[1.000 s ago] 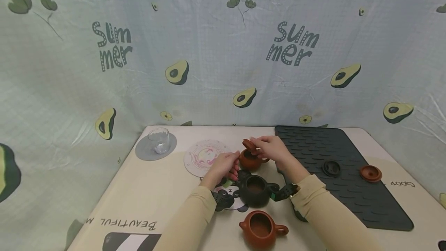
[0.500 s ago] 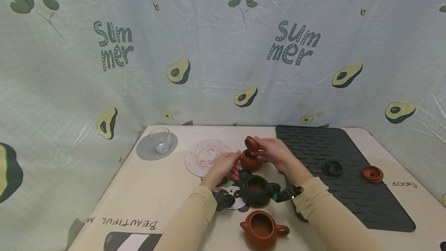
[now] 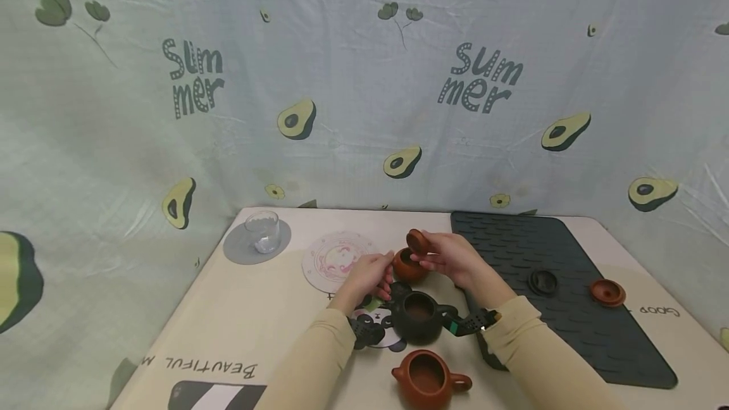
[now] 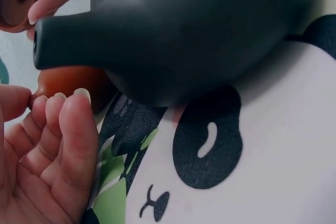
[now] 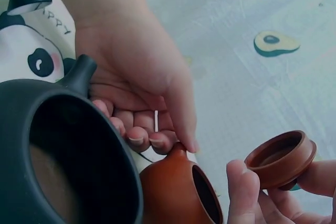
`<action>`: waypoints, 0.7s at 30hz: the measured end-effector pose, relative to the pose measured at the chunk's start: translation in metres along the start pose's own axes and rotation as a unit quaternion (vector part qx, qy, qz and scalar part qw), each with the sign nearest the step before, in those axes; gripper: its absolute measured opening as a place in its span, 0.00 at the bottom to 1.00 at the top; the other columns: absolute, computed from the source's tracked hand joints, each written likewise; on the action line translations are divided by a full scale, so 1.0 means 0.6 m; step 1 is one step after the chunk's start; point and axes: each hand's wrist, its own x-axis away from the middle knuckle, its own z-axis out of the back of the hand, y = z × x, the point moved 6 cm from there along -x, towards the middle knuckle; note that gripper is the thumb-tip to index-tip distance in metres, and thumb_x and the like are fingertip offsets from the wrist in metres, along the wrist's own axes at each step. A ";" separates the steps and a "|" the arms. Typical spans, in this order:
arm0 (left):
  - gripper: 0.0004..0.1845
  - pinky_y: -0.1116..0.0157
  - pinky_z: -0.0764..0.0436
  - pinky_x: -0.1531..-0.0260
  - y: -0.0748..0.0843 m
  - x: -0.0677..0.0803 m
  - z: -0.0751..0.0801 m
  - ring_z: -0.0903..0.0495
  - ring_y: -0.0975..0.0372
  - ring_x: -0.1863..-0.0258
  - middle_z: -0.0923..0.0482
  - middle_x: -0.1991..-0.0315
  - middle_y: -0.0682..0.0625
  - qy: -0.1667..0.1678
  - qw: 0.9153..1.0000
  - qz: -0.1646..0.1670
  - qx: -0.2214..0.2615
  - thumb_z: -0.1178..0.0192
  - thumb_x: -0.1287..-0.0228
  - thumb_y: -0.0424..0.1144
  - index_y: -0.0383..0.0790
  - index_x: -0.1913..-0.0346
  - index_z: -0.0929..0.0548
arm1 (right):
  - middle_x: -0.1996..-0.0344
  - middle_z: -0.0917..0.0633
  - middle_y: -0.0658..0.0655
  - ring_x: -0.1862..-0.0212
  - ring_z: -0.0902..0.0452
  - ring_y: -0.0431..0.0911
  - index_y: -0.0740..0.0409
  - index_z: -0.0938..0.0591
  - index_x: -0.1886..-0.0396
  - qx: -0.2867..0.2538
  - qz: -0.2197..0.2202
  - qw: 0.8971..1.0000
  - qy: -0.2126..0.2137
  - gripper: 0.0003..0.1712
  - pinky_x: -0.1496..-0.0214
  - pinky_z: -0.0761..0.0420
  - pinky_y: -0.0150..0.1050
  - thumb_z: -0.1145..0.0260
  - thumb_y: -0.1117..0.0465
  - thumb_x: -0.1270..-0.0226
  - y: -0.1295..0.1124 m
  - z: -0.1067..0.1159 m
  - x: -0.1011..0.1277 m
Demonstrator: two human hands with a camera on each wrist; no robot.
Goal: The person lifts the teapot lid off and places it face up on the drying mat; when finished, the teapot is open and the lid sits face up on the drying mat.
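Observation:
My right hand (image 3: 426,253) pinches a small brown lid (image 3: 418,241) just above the open mouth of a small brown teapot (image 3: 407,266). In the right wrist view the lid (image 5: 281,158) is tilted in the fingertips, beside the pot's opening (image 5: 202,192). My left hand (image 3: 380,273) is at the pot's left side, thumb and curled fingers (image 5: 157,135) pinching its spout. The left wrist view shows those curled fingers (image 4: 71,124) against the brown pot, under the spout of a dark teapot (image 4: 184,30).
The dark teapot (image 3: 418,316) stands lidless on a panda coaster (image 3: 376,328). Another open brown teapot (image 3: 427,377) sits nearer me. A black lid (image 3: 543,281) and a brown lid (image 3: 607,291) lie on a dark mat (image 3: 569,334). A glass (image 3: 262,231) and pink coaster (image 3: 333,258) sit left.
My right hand has carried the lid slightly right and clear of the pot's mouth. My left hand has stayed at the spout.

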 end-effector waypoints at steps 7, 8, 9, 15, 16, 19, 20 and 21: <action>0.23 0.65 0.19 0.82 0.001 0.002 -0.001 0.25 0.63 0.84 0.27 0.77 0.49 0.004 1.000 0.000 0.004 0.50 0.20 0.51 0.33 0.67 0.24 | 0.57 0.14 0.57 0.61 0.13 0.45 0.65 0.24 0.36 -0.049 -0.013 0.999 -0.005 0.22 0.59 0.17 0.34 0.45 0.56 0.18 0.004 0.000 0.006; 0.23 0.65 0.19 0.82 0.002 0.002 -0.001 0.25 0.63 0.84 0.27 0.77 0.49 0.004 1.000 -0.001 0.004 0.50 0.20 0.51 0.33 0.67 0.24 | 0.57 0.14 0.57 0.62 0.13 0.45 0.65 0.24 0.35 -0.051 -0.016 0.999 -0.005 0.22 0.60 0.17 0.34 0.46 0.55 0.18 0.004 0.001 0.007; 0.23 0.65 0.19 0.82 0.002 0.002 -0.001 0.26 0.63 0.84 0.27 0.77 0.49 0.004 1.000 -0.002 0.004 0.50 0.20 0.51 0.33 0.67 0.24 | 0.58 0.14 0.57 0.62 0.14 0.45 0.64 0.24 0.36 -0.054 -0.019 0.998 -0.001 0.22 0.60 0.18 0.34 0.46 0.54 0.17 0.005 0.001 0.008; 0.23 0.64 0.18 0.81 0.001 0.001 -0.004 0.25 0.62 0.84 0.27 0.77 0.49 0.006 1.000 -0.002 0.001 0.49 0.20 0.52 0.35 0.68 0.25 | 0.56 0.16 0.58 0.62 0.15 0.45 0.62 0.28 0.33 -0.042 -0.024 0.999 -0.010 0.25 0.60 0.19 0.33 0.49 0.49 0.16 0.008 0.001 0.011; 0.23 0.64 0.18 0.81 0.001 0.001 -0.004 0.25 0.62 0.83 0.27 0.77 0.49 0.007 1.000 -0.002 -0.002 0.49 0.20 0.52 0.35 0.68 0.25 | 0.55 0.17 0.58 0.61 0.15 0.45 0.61 0.29 0.33 -0.038 -0.023 0.999 -0.013 0.25 0.60 0.19 0.33 0.49 0.48 0.16 0.007 0.001 0.012; 0.24 0.64 0.18 0.81 -0.002 0.001 -0.003 0.25 0.62 0.83 0.27 0.77 0.49 0.010 1.000 -0.002 -0.005 0.49 0.20 0.53 0.35 0.68 0.25 | 0.54 0.17 0.59 0.60 0.15 0.45 0.60 0.30 0.32 -0.031 -0.017 0.999 -0.018 0.27 0.59 0.19 0.34 0.50 0.46 0.16 0.007 -0.001 0.014; 0.24 0.63 0.18 0.81 -0.002 0.001 -0.003 0.25 0.62 0.83 0.27 0.77 0.49 0.009 1.000 -0.002 -0.005 0.49 0.20 0.53 0.35 0.68 0.25 | 0.53 0.18 0.59 0.60 0.16 0.46 0.60 0.30 0.32 -0.031 -0.017 0.999 -0.018 0.27 0.59 0.19 0.34 0.50 0.46 0.16 0.006 0.000 0.014; 0.24 0.63 0.18 0.81 -0.003 0.001 -0.003 0.25 0.62 0.83 0.27 0.77 0.49 0.009 1.000 -0.002 -0.007 0.49 0.20 0.53 0.35 0.68 0.25 | 0.53 0.18 0.59 0.60 0.16 0.46 0.60 0.30 0.32 -0.031 -0.017 0.999 -0.019 0.27 0.59 0.19 0.34 0.50 0.45 0.16 0.006 0.000 0.015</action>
